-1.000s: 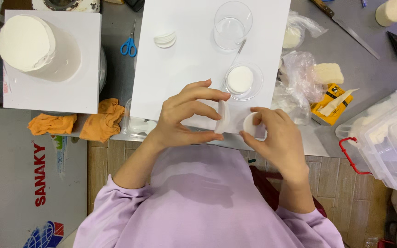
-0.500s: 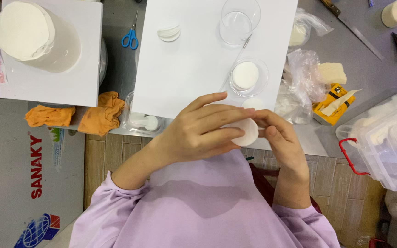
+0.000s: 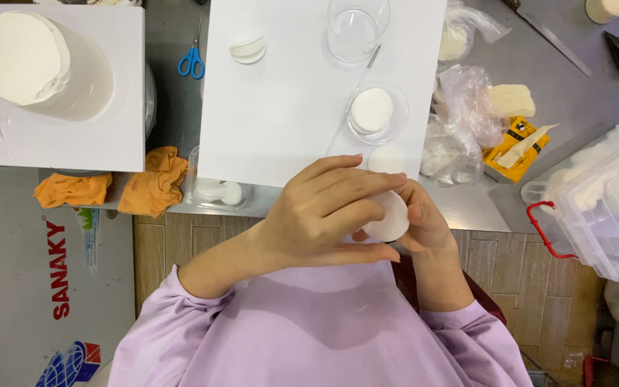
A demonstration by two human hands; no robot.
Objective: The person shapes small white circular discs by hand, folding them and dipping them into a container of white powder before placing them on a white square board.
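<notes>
Centrally, both hands, left hand (image 3: 317, 218) and right hand (image 3: 424, 222), pinching white disc (image 3: 390, 217), small dish (image 3: 377, 112) holding another.

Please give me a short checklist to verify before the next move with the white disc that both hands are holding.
1. Hold on the white disc: ok, the left hand covers it from above and the right hand supports it from the side.
2. Disc shape: cannot tell, the fingers hide most of it.
3. Free space on the white board: ok, its middle is bare.
4. Small glass dish: not ok as a landing place, it already holds a white disc.
5. Thin rod on the board: ok, it lies apart from the hands.
6. Scissors: ok, off the board, out of the way.
</notes>
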